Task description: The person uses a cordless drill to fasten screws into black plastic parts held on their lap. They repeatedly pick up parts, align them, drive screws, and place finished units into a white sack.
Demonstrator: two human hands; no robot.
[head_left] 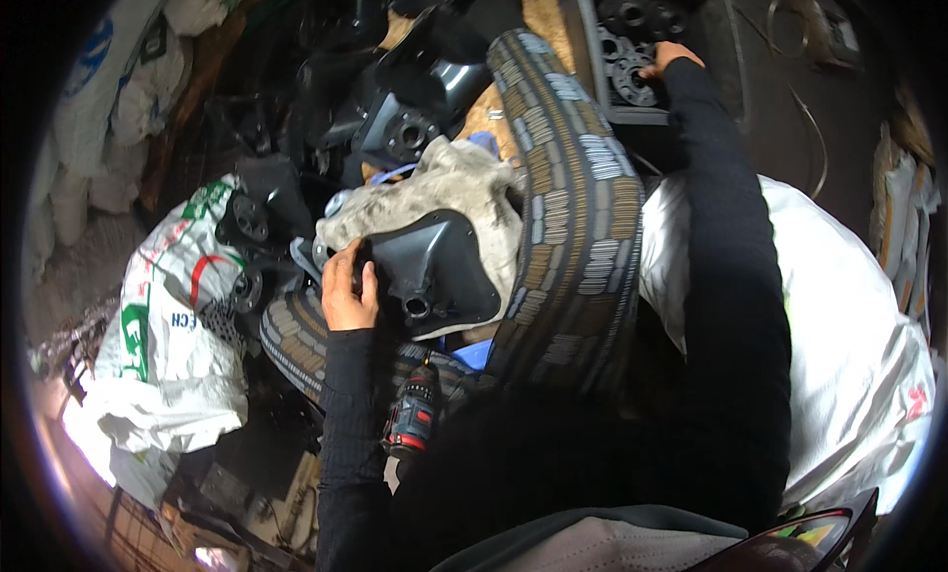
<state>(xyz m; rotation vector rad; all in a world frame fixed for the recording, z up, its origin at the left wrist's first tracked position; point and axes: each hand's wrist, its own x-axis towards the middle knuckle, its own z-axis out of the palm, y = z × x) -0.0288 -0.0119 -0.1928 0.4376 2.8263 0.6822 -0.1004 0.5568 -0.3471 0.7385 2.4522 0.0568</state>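
The left hand (348, 293) clasps the nine-o'clock edge of a black bracket (439, 271), which lies on a dirty rag (464, 182) at frame centre, its long axis running ten to four. The right hand (667, 58), far off at one o'clock, touches black flanges (632, 48) in a crate (716, 53); whether it grips one cannot be told. A curved tyre tread (583, 216) lies between the hands. A drill (413, 419) rests at six o'clock; more brackets (400, 127) are piled at eleven.
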